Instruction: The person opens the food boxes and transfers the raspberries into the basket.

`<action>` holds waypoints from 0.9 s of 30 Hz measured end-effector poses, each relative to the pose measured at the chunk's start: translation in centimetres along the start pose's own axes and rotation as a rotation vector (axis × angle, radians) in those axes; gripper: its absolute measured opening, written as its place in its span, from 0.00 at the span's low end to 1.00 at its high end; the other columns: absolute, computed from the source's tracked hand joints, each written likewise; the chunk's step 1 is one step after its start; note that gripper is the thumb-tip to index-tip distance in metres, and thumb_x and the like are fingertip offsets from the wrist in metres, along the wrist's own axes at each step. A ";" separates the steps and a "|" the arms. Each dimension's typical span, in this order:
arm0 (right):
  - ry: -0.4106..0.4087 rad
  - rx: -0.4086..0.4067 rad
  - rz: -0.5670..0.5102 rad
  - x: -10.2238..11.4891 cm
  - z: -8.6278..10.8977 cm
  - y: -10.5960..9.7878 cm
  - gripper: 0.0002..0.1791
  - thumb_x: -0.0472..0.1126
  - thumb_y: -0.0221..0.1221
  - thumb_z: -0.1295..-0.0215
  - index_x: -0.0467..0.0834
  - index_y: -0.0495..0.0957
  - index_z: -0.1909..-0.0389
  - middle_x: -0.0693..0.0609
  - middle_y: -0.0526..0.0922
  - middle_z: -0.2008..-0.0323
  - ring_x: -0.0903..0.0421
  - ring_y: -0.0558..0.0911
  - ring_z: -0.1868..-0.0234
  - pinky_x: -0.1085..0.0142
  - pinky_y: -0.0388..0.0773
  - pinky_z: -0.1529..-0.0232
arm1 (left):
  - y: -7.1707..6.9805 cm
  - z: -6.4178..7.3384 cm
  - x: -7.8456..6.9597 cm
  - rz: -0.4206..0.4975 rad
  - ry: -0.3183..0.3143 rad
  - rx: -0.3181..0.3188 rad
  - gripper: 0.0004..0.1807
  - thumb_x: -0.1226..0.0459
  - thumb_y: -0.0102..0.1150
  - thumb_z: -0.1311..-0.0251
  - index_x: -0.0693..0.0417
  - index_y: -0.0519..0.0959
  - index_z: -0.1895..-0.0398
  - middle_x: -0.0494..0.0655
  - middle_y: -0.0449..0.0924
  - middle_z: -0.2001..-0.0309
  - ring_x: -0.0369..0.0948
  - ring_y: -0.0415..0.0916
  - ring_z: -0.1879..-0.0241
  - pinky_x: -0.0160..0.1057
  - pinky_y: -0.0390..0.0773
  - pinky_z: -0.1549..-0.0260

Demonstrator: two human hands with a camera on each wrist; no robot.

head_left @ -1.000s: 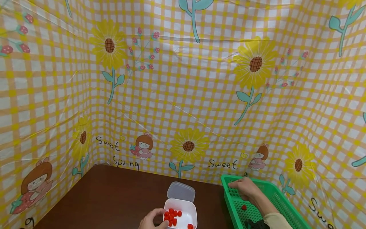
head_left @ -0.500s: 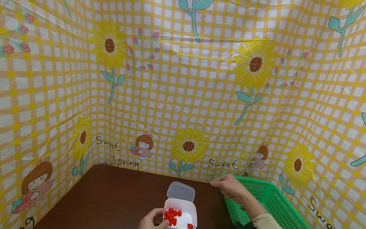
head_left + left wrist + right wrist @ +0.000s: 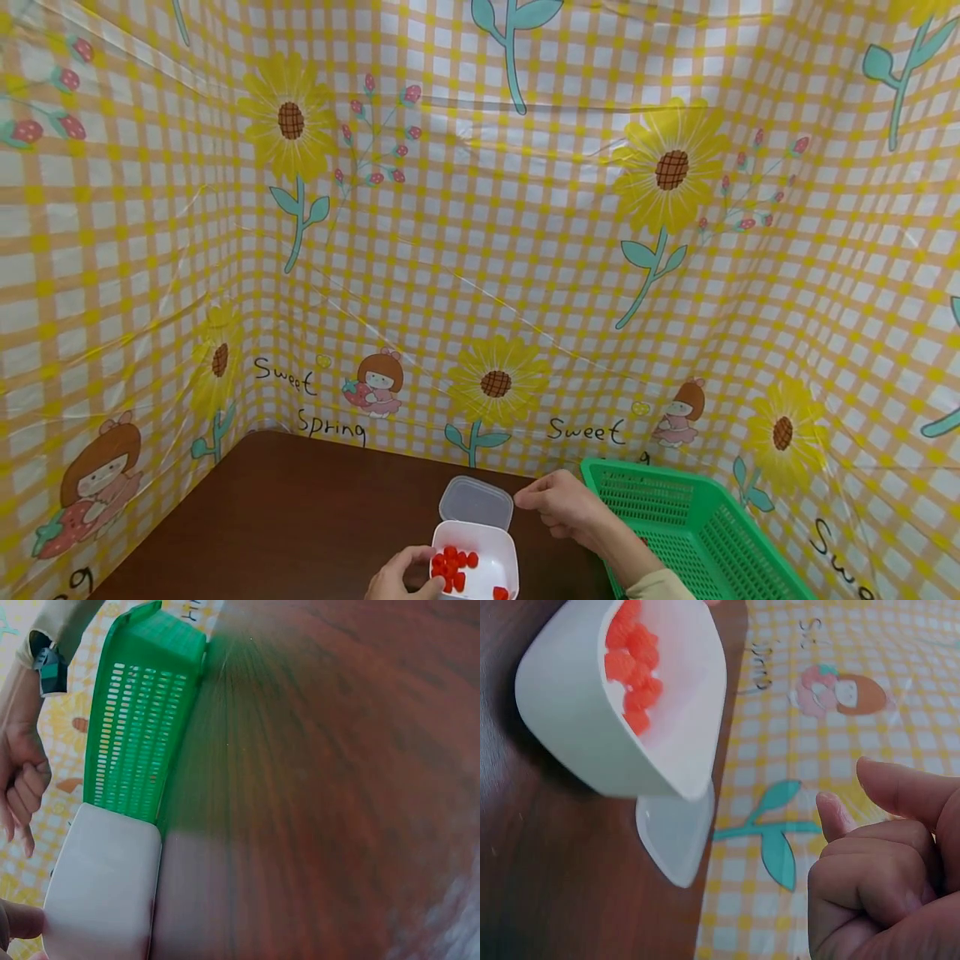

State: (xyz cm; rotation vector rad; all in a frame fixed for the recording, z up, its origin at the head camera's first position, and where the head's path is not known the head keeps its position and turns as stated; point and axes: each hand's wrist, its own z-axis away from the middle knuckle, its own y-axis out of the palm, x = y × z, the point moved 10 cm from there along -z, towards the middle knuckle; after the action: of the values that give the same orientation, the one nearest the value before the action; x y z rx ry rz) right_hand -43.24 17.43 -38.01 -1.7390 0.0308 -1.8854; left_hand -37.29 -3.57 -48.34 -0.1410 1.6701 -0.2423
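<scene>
At the bottom of the head view, my left hand (image 3: pixel 405 575) grips the left wall of a white plastic food container (image 3: pixel 497 557). Several small red raspberry-like berries (image 3: pixel 450 567) lie inside, most along its left side, with one in the near right corner. Behind the container lies its translucent lid (image 3: pixel 476 502). My right hand (image 3: pixel 566 504) is in the air right of the lid, fingers curled. In the right wrist view, the right thumb and index fingertips (image 3: pixel 838 817) stand apart, and I see nothing between them. The inside of the curled fingers is hidden.
A green perforated basket (image 3: pixel 697 492) stands on the right side of the dark brown table (image 3: pixel 300 517). Partly behind my right forearm, something red shows in it. A checked sunflower-print sheet (image 3: pixel 450 283) walls in the back and sides.
My right hand has moved left, out of the green basket, past its rim and over to beside the lid. My left hand keeps its grip on the container.
</scene>
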 end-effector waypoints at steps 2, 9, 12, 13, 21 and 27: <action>-0.002 0.015 -0.013 0.0 -0.2 1.0 0.15 0.41 0.60 0.41 0.32 0.80 0.60 0.59 0.50 0.90 0.63 0.45 0.88 0.72 0.48 0.88 | 0.1 0.0 0.2 0.006 -0.011 0.012 0.24 0.55 0.65 0.50 0.58 0.75 0.52 0.51 0.78 0.59 0.45 0.78 0.66 0.47 0.80 0.67; -0.011 0.046 -0.039 -0.3 -1.1 3.8 0.12 0.37 0.58 0.41 0.29 0.78 0.64 0.59 0.51 0.91 0.63 0.46 0.88 0.72 0.47 0.88 | 0.0 0.1 -0.1 0.018 -0.009 0.018 0.24 0.55 0.65 0.50 0.58 0.74 0.51 0.53 0.78 0.58 0.46 0.79 0.66 0.48 0.80 0.67; 0.006 0.044 -0.042 -0.9 -1.5 4.7 0.12 0.37 0.59 0.41 0.30 0.79 0.66 0.58 0.51 0.91 0.63 0.47 0.89 0.72 0.48 0.89 | 0.1 0.1 -0.2 0.022 0.004 0.024 0.25 0.55 0.65 0.50 0.59 0.75 0.52 0.53 0.78 0.58 0.47 0.80 0.66 0.48 0.80 0.68; 0.015 0.042 -0.041 -1.2 -1.6 5.0 0.12 0.37 0.59 0.42 0.30 0.79 0.66 0.58 0.52 0.91 0.63 0.48 0.89 0.72 0.48 0.89 | 0.1 0.1 -0.1 0.026 0.004 0.032 0.25 0.55 0.65 0.50 0.59 0.74 0.51 0.54 0.78 0.58 0.47 0.80 0.66 0.48 0.80 0.67; 0.067 0.021 -0.046 -2.6 -2.2 6.8 0.12 0.38 0.63 0.45 0.30 0.81 0.68 0.58 0.52 0.91 0.62 0.49 0.89 0.72 0.49 0.89 | 0.2 0.1 0.1 0.035 0.027 0.049 0.25 0.55 0.65 0.49 0.60 0.74 0.52 0.55 0.79 0.58 0.45 0.80 0.67 0.46 0.80 0.68; 0.059 0.033 -0.083 -2.9 -2.7 7.8 0.11 0.38 0.63 0.46 0.32 0.78 0.76 0.58 0.52 0.92 0.62 0.48 0.89 0.72 0.47 0.89 | -0.1 0.1 -0.3 0.001 0.048 0.016 0.23 0.56 0.65 0.49 0.58 0.75 0.52 0.53 0.79 0.59 0.44 0.80 0.68 0.45 0.79 0.69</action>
State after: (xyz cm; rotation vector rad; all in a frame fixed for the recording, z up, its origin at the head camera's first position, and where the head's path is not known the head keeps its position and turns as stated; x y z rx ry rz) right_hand -42.76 11.13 -44.13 -1.6861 -0.0510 -1.9849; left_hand -37.18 -3.61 -48.05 -0.1230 1.7159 -0.2595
